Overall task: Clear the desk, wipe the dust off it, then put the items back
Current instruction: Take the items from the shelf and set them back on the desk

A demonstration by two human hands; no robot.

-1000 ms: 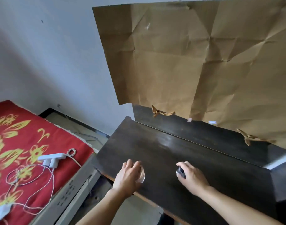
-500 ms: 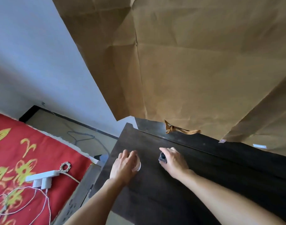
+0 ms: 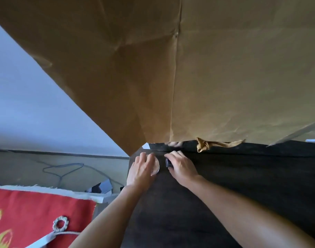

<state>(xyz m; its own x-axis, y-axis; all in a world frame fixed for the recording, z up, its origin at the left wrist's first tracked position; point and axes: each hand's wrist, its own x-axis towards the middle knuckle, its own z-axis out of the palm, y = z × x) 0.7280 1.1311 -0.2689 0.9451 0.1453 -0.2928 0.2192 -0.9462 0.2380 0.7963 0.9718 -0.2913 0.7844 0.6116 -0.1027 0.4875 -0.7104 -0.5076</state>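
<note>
At the desk's [image 3: 242, 185] 11 o'clock corner, the left hand [image 3: 142, 169] cups a jar [image 3: 155, 168]; at its 3 o'clock, the right hand [image 3: 182, 168] grips a dark item [image 3: 168, 162].

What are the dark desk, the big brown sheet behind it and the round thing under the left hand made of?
Desk: dark wood or veneer, matte; faint grain shows. Sheet: brown paper, matte, by its sharp creases. Round thing: probably clear glass or plastic; its rim looks see-through, but the left hand covers most of it.
</note>
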